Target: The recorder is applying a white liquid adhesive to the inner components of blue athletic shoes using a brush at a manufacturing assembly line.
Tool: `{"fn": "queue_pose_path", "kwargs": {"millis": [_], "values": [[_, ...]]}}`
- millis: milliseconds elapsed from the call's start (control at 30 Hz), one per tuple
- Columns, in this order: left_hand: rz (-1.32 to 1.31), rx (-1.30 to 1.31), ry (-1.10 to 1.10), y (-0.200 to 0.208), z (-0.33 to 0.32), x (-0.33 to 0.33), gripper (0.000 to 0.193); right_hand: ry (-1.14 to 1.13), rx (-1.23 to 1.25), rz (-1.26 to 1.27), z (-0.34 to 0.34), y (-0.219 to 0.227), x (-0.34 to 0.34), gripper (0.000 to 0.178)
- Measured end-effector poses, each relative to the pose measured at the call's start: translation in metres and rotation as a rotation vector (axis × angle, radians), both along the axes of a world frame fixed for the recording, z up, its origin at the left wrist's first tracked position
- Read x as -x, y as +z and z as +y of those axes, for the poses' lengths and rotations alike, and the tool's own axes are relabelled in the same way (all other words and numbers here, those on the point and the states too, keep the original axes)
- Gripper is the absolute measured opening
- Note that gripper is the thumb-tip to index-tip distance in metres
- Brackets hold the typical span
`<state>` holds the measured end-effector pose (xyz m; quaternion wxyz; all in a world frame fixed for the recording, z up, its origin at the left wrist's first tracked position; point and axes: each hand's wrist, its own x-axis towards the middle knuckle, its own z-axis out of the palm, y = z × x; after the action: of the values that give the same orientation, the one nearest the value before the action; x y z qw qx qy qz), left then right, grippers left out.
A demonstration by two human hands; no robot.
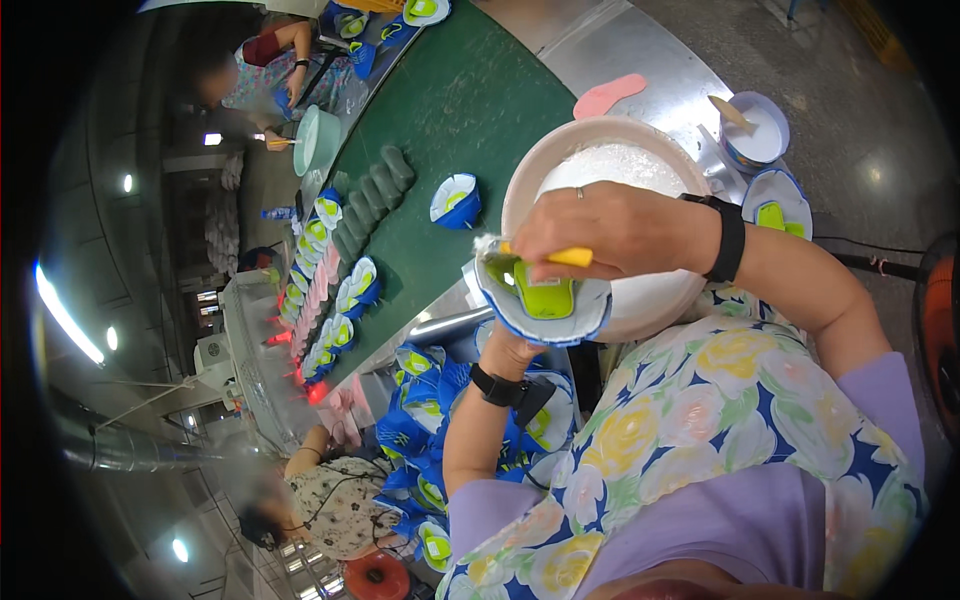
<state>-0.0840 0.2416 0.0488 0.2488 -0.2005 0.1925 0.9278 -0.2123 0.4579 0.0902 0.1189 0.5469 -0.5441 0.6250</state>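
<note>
Gripping a yellow-handled brush (570,256), the person's right hand (590,230) is above the near-left part of the wide tub (522,172). The left hand (512,350) holds a blue-and-white shoe upper (546,303) from below, at the tub's near-left side — its fingers are mostly hidden. Left of the tub, another upper (455,203) lies on the green belt (470,90); a pink insole (610,95) lies just beyond the tub.

Basin (520,188): pale pink, holding white paste
Right hand (600,232): over the basin, gripping a yellow-handled brush (572,257)
Left hand (508,350): at the basin's near left side, supporting a blue-and-white shoe upper (546,302)
Conveyor belt (455,110): green, left of the basin
Pink insole (608,96): just beyond the basin
Pail (757,142): right of the basin
</note>
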Motion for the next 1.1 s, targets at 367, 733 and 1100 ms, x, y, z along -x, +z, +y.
{"fn": "queue_pose_path", "kwargs": {"millis": [367,733,1100], "values": [[0.127,0.366,0.172,-0.005,-0.022,0.002,0.048,-0.094,-0.472,-0.38,0.026,-0.005,0.011,0.021],[0.322,0.621,0.204,0.027,-0.016,0.025,0.049,-0.208,-0.233,-0.072,0.009,0.003,0.014,0.02],[0.274,0.83,0.328,-0.009,-0.101,0.055,0.028,-0.325,-0.256,-0.773,0.027,-0.008,0.008,0.027]]}}
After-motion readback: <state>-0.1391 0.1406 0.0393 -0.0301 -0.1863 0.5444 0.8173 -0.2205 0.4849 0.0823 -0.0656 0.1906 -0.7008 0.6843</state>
